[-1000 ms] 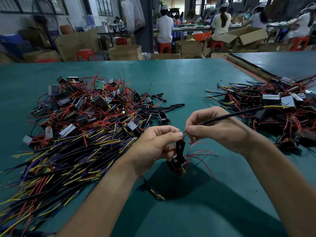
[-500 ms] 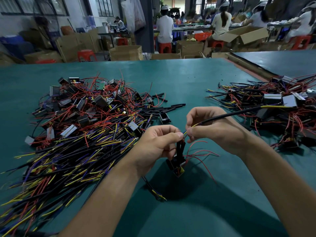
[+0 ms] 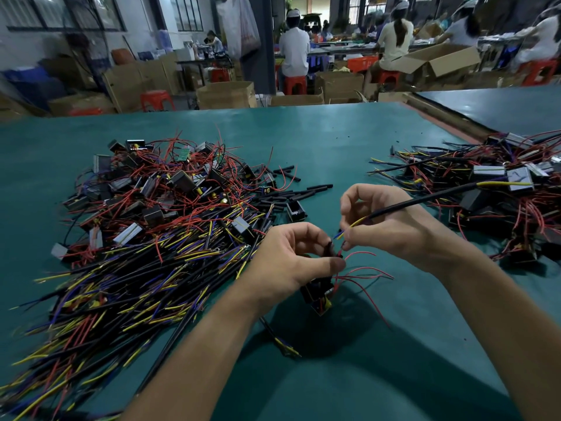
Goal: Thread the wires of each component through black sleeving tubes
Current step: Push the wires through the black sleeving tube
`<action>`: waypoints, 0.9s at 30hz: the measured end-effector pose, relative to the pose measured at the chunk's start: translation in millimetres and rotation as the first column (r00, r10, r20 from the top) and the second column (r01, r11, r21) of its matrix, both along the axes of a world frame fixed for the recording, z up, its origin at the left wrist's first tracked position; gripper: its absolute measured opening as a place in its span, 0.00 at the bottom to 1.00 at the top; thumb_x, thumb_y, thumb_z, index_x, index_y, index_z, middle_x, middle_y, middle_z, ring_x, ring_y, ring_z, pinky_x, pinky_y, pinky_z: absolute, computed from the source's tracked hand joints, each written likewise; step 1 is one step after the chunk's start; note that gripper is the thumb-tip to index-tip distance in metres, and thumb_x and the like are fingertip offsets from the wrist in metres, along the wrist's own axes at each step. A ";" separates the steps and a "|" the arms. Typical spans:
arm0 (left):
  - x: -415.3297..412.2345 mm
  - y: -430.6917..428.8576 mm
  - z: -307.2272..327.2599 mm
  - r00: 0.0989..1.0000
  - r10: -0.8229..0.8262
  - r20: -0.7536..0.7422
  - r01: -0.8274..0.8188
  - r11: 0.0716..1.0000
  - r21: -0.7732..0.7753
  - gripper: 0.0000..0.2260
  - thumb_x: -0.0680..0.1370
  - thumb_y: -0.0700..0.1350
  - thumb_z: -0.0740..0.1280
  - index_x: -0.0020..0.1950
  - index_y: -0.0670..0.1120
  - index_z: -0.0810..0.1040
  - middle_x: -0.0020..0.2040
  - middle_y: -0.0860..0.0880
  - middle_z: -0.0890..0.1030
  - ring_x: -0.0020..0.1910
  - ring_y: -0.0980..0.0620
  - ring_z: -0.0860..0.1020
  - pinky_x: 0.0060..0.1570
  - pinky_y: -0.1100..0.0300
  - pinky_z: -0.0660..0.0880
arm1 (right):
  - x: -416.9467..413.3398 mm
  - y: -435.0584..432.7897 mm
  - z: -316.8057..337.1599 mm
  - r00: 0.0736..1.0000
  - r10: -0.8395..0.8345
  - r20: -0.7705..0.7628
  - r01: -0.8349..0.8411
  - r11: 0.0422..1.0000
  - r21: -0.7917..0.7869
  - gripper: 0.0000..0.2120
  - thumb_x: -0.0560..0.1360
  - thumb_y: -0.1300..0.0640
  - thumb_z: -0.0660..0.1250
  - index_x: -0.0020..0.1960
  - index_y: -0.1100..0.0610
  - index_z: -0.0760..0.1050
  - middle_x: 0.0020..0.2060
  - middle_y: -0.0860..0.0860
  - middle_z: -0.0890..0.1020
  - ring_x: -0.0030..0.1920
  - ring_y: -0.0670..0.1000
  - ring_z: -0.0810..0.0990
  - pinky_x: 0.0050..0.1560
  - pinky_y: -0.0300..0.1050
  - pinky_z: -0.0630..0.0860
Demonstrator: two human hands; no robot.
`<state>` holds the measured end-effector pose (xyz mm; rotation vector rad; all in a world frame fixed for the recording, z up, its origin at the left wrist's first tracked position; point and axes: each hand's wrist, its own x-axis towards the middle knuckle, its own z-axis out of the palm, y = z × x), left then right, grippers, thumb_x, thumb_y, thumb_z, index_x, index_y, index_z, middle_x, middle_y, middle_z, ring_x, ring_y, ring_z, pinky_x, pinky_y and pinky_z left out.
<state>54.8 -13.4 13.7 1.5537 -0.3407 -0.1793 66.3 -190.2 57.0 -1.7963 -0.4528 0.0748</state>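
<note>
My left hand [image 3: 291,259] pinches a short black sleeving tube [image 3: 332,249] above a small black component [image 3: 315,294] that hangs under it with thin red wires [image 3: 364,273] curling to the right. My right hand [image 3: 391,226] grips a long black sleeved cable [image 3: 425,202] that runs up to the right. Yellow and blue wire ends [image 3: 346,230] stick out of that cable between my two hands. The fingertips of both hands almost touch.
A big heap of components and coloured wires [image 3: 145,238] covers the green table [image 3: 318,138] on the left. Loose black tubes [image 3: 300,194] lie behind my hands. Another wired heap [image 3: 498,189] sits at the right. People sit at benches beyond the table.
The yellow and blue wire ends have come further out of the long cable's near end. My left hand has dropped slightly and my right hand has turned a little.
</note>
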 end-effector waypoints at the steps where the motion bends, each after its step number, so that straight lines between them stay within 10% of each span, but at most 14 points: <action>1: 0.4 -0.2 -0.4 1.000 0.017 0.005 -0.017 1.000 -0.007 0.12 0.66 0.31 0.77 0.40 0.44 0.78 0.32 0.52 0.80 0.29 0.57 0.76 0.31 0.67 0.74 | 0.0 0.3 0.2 1.000 -0.014 0.025 0.015 1.000 -0.028 0.14 0.69 0.79 0.63 0.43 0.61 0.71 0.32 0.56 0.78 0.32 0.54 0.76 0.37 0.44 0.74; 14: -2.8 -0.1 6.2 0.989 0.111 0.100 -0.104 0.992 -0.077 0.11 0.65 0.34 0.78 0.39 0.45 0.79 0.33 0.49 0.82 0.32 0.53 0.78 0.36 0.64 0.77 | -3.2 -0.4 1.6 0.996 0.062 0.061 -0.059 0.997 -0.045 0.09 0.70 0.72 0.71 0.44 0.62 0.73 0.34 0.59 0.80 0.35 0.53 0.77 0.40 0.51 0.72; 20: -3.8 -1.3 11.0 0.993 0.117 0.013 -0.113 0.977 -0.179 0.12 0.68 0.31 0.75 0.38 0.45 0.77 0.27 0.54 0.78 0.23 0.63 0.72 0.24 0.74 0.66 | -5.5 -4.1 5.8 0.995 0.070 0.075 -0.074 0.996 0.052 0.06 0.69 0.59 0.75 0.41 0.61 0.82 0.34 0.58 0.83 0.35 0.51 0.81 0.40 0.40 0.80; 27: -3.5 -3.1 8.8 0.987 0.157 0.041 -0.145 0.968 -0.206 0.12 0.65 0.34 0.77 0.39 0.45 0.77 0.32 0.52 0.80 0.31 0.58 0.76 0.37 0.67 0.74 | -3.8 3.7 2.4 0.999 -0.004 -0.052 0.015 0.978 0.206 0.08 0.65 0.62 0.71 0.43 0.62 0.75 0.30 0.54 0.76 0.30 0.49 0.75 0.39 0.45 0.82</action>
